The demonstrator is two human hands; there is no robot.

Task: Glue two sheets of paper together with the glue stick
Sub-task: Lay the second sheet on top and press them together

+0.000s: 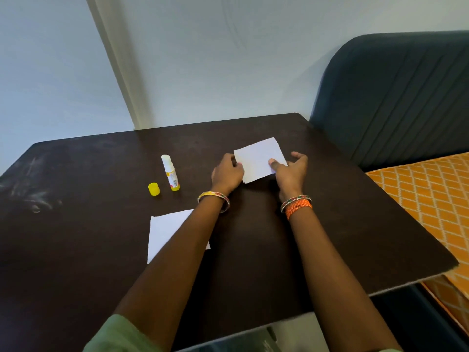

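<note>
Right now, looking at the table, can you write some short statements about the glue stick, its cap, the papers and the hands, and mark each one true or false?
1. The glue stick stands upright with its cap off. True.
2. The yellow cap is held in the left hand. False: it sits on the table beside the glue stick, and the left hand holds the far sheet of paper.
3. Both hands hold the far sheet of paper. True: the right hand has its thumb on top of it.
4. The near sheet of paper lies under the left forearm. True.
5. The two sheets are stacked together. False: they lie apart.
</note>
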